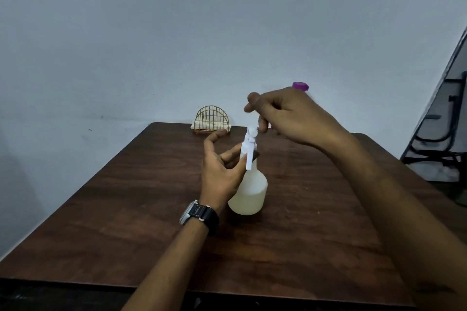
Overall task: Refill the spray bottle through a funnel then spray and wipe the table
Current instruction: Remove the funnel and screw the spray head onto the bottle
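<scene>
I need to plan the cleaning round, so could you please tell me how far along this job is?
Looks done: the spray bottle holds pale liquid with its spray head on, so refilling seems over, though I cannot be sure. In hand: the left hand holds its neck, and the right hand is at the head. Left: spraying and wiping the table.

Dim, cool, diffuse light leaves the wall (177,33) flat blue-grey and lays a faint sheen on the dark wood surface (126,184), whose near edge sinks into black. Shadows are weak and soft-edged; the white head of the spray bottle (249,192) is the brightest patch, its detail washed out. Everything is soft, the fingers (252,98) of the right hand (290,113) slightly blurred, and wide-angle bend tilts the right edge.
</scene>
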The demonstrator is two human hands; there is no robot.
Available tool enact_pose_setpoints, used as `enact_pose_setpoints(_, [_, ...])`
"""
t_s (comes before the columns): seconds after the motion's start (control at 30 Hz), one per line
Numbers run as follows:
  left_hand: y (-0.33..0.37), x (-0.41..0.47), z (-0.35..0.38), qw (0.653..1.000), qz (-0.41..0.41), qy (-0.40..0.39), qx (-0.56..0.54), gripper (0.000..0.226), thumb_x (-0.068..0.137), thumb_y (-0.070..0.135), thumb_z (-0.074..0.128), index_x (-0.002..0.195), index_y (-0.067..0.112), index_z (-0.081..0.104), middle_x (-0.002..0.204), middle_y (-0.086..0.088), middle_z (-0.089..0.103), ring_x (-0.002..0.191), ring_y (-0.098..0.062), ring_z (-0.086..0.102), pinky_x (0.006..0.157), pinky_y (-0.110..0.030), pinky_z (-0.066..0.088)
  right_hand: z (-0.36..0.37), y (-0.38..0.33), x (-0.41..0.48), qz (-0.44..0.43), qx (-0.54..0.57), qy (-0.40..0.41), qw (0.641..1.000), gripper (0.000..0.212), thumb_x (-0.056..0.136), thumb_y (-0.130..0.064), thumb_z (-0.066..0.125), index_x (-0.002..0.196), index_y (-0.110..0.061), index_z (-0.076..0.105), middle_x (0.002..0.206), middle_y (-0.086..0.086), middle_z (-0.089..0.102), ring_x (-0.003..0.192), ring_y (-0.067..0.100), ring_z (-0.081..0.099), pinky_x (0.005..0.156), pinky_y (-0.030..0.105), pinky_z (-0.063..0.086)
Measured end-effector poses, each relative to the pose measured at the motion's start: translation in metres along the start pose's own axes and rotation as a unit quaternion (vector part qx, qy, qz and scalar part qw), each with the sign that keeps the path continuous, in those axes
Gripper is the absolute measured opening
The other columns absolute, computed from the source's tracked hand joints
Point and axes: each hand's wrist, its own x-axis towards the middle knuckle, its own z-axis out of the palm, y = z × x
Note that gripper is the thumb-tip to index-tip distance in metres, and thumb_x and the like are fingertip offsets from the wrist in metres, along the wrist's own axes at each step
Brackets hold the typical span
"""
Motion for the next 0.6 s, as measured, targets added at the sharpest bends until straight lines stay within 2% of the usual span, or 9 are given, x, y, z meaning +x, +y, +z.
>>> enact_pose_setpoints(0.03, [0.0,0.0,0.0,1.0,-0.001,-0.002,-0.002,0.067,0.084,0.013,0.086,0.128,0.036,0.042,0.109,-0.004,0.08,0.105,-0.021,0.077,0.098,-0.054,0.058,-0.004,0.004,0.0,-0.012,-0.013,0.0,1.0,0.025,0.107,-0.034,0.051,0.113,-0.034,0.076,0.088,-0.016,0.076,0.073,-0.008,0.064,0.068,0.014,0.042])
enact_pose_setpoints(0.13, [0.001,0.001,0.0,1.0,-0.004,-0.004,-0.006,0.069,0.081,0.017,0.088,0.129,0.035,0.042,0.109,-0.005,0.08,0.106,-0.023,0.077,0.099,-0.057,0.056,-0.008,0.01,-0.003,-0.019,-0.053,-0.12,0.991,0.051,0.1,-0.003,0.054,0.133,-0.04,0.065,0.124,-0.024,0.069,0.106,-0.007,0.063,0.085,0.01,0.048])
enact_pose_setpoints(0.17, [0.002,0.0,0.0,1.0,0.001,-0.001,0.0,0.072,0.078,0.024,0.09,0.13,0.035,0.042,0.107,-0.003,0.081,0.104,-0.021,0.077,0.098,-0.056,0.057,-0.005,0.011,-0.003,-0.013,-0.058,-0.144,0.988,0.047,0.101,-0.008,0.058,0.134,-0.041,0.065,0.126,-0.025,0.069,0.111,-0.007,0.063,0.09,0.011,0.049])
enact_pose_setpoints(0.23, [0.004,-0.001,0.0,0.999,0.022,0.007,0.022,0.08,0.07,0.042,0.092,0.132,0.036,0.042,0.104,0.003,0.081,0.1,-0.019,0.078,0.093,-0.054,0.06,0.004,0.011,-0.001,-0.011,-0.083,-0.102,0.991,0.031,0.097,-0.032,0.07,0.128,-0.04,0.069,0.112,-0.024,0.073,0.102,-0.006,0.066,0.092,0.021,0.054])
enact_pose_setpoints(0.3, [0.004,-0.004,0.0,0.999,0.028,-0.002,0.026,0.083,0.068,0.052,0.092,0.132,0.04,0.041,0.107,0.004,0.081,0.103,-0.018,0.077,0.093,-0.053,0.06,0.012,0.008,0.003,-0.004,-0.116,-0.017,0.993,0.033,0.09,-0.046,0.075,0.121,-0.037,0.072,0.09,-0.021,0.073,0.09,-0.003,0.067,0.087,0.031,0.057])
enact_pose_setpoints(0.4, [0.003,-0.004,0.0,0.999,0.017,-0.011,0.028,0.083,0.071,0.049,0.09,0.134,0.035,0.037,0.108,0.002,0.081,0.105,-0.018,0.077,0.098,-0.056,0.057,0.024,0.001,0.006,-0.003,-0.164,0.025,0.986,0.041,0.089,-0.057,0.07,0.122,-0.033,0.07,0.08,-0.016,0.064,0.097,0.01,0.066,0.081,0.034,0.053])
enact_pose_setpoints(0.5, [0.004,-0.003,-0.001,1.0,0.014,-0.01,0.023,0.085,0.072,0.047,0.088,0.136,0.033,0.035,0.11,0.0,0.08,0.107,-0.02,0.076,0.1,-0.057,0.056,0.022,0.006,0.004,0.029,-0.12,0.032,0.992,0.051,0.085,-0.065,0.07,0.126,-0.035,0.067,0.09,-0.013,0.068,0.091,0.006,0.065,0.079,0.033,0.054])
enact_pose_setpoints(0.53, [0.004,-0.003,-0.001,1.0,0.012,-0.009,0.022,0.086,0.071,0.048,0.088,0.136,0.033,0.035,0.11,0.0,0.08,0.106,-0.02,0.076,0.1,-0.057,0.056,0.017,0.01,0.002,0.027,-0.09,0.023,0.995,0.05,0.087,-0.06,0.072,0.13,-0.037,0.064,0.102,-0.015,0.07,0.092,0.003,0.065,0.082,0.032,0.055])
enact_pose_setpoints(0.6, [0.004,-0.003,0.0,1.0,0.01,-0.008,0.018,0.085,0.071,0.048,0.088,0.135,0.034,0.035,0.11,0.001,0.08,0.104,-0.02,0.077,0.099,-0.057,0.056,0.005,0.016,-0.004,0.002,-0.043,-0.044,0.998,0.05,0.095,-0.028,0.072,0.141,-0.041,0.057,0.133,-0.019,0.061,0.108,0.001,0.062,0.09,0.023,0.054])
